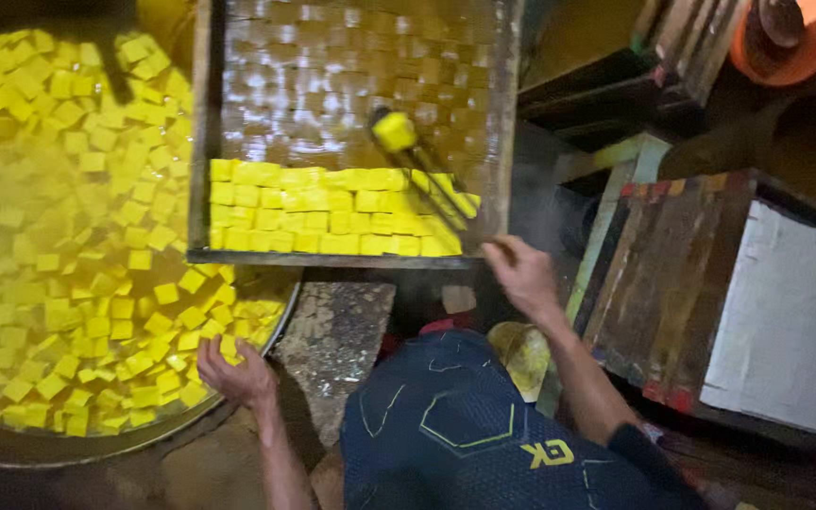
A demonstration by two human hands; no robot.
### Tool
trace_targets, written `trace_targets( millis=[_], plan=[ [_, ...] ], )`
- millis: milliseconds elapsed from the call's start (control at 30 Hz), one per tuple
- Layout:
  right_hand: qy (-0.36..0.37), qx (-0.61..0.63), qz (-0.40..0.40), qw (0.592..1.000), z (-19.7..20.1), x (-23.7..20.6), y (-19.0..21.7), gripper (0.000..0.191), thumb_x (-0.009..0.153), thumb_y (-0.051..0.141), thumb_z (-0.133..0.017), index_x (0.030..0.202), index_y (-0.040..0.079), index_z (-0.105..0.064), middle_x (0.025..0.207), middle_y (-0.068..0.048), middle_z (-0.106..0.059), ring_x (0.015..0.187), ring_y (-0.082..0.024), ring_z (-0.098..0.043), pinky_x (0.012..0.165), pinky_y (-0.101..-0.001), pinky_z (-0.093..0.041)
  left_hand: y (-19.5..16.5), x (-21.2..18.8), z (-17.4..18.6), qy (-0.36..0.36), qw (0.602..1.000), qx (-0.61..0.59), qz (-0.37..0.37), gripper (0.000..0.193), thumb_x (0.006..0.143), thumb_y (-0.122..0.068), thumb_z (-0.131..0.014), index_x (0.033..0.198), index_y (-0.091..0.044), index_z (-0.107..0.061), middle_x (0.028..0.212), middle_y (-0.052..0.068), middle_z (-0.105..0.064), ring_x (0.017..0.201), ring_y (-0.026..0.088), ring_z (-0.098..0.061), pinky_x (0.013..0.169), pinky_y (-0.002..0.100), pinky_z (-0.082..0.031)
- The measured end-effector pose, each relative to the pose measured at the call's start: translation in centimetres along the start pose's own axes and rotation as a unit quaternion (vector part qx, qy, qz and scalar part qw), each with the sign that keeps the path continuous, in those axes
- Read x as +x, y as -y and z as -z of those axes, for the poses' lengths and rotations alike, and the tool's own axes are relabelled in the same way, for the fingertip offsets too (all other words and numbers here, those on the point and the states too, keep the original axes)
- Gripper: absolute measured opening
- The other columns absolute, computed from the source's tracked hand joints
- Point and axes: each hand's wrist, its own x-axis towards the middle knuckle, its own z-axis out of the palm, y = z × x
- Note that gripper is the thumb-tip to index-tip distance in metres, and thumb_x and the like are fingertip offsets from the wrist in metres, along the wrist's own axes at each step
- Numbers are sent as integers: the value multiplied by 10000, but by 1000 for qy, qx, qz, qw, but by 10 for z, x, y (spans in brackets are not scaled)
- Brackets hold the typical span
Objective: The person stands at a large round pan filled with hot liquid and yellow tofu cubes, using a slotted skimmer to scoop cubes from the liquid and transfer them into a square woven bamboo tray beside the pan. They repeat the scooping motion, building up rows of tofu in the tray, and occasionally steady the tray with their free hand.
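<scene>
A big round metal pan (238, 401) on the left holds yellow liquid and several floating yellow cubes (68, 236). My left hand (233, 373) is at the pan's near rim, fingers curled around a yellow cube. A wooden tray (202, 132) lies ahead, and neat rows of yellow cubes (323, 222) fill its near end. My right hand (521, 274) is at the tray's near right corner and grips thin metal tongs (441, 189). The tongs reach out over the tray with one yellow cube (395, 130) at their tip.
A worn wooden box (672, 274) with a white board (795, 321) on it stands to the right. A rough stone slab (332, 340) lies between pan and tray. My knee in dark blue cloth (446, 416) is below. An orange object (786, 42) sits top right.
</scene>
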Motion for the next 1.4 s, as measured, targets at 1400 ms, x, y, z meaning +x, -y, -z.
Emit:
trace_targets(
  millis=[1400],
  plan=[
    [426, 123, 157, 882, -266, 60, 150, 422, 1000, 363, -629, 1064, -40, -737, 767, -52, -694, 692, -133, -591, 639, -329, -495, -8, 68, 20, -57, 988, 70, 123, 562, 907, -333, -675, 1351, -11, -558, 1390, 219, -565, 1338, 405, -480, 1142, 541, -362]
  ],
)
